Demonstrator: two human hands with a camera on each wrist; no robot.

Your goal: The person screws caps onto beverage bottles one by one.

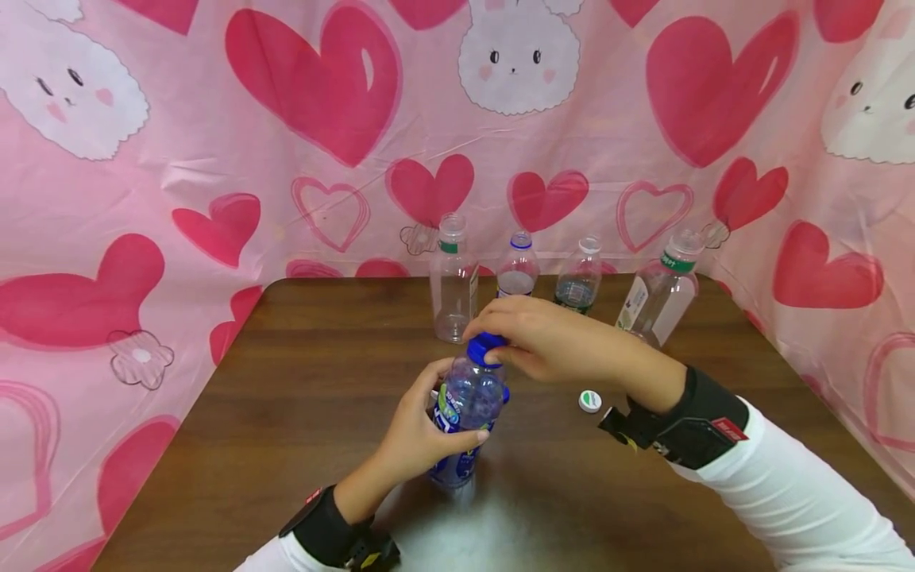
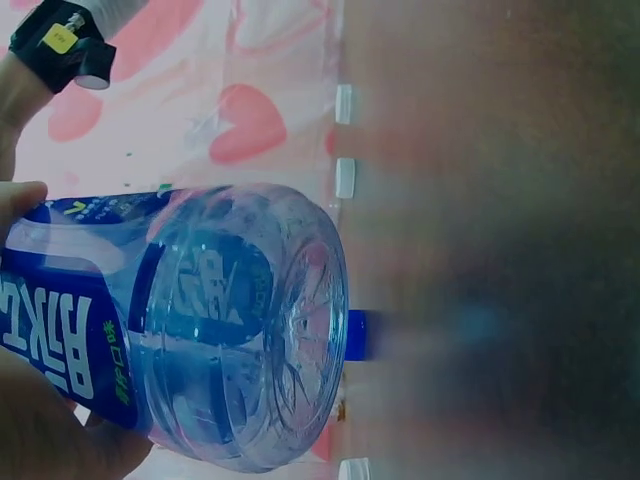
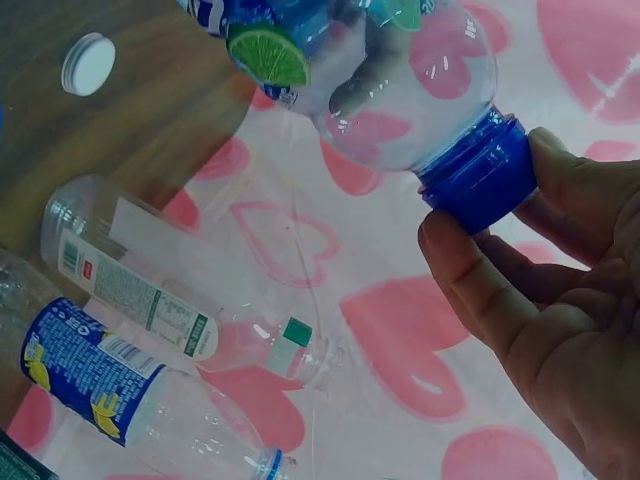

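A clear plastic bottle (image 1: 475,389) with a blue label leans slightly to the right at its top. My left hand (image 1: 418,437) grips it around the label, thumb across the front. The bottle's ribbed underside (image 2: 305,335) faces the left wrist camera. On its neck sits a blue cap (image 3: 485,175), which my right hand (image 3: 560,300) pinches between thumb and fingers. From the head view, the right hand (image 1: 543,338) comes over the cap from the right.
Behind the hands stand several uncapped clear bottles: a tall one (image 1: 452,294), one with a blue neck ring (image 1: 518,270), a small one (image 1: 579,278) and a green-necked one (image 1: 661,294). A white cap (image 1: 589,401) and a blue cap (image 1: 506,394) lie on the wooden table (image 1: 322,397).
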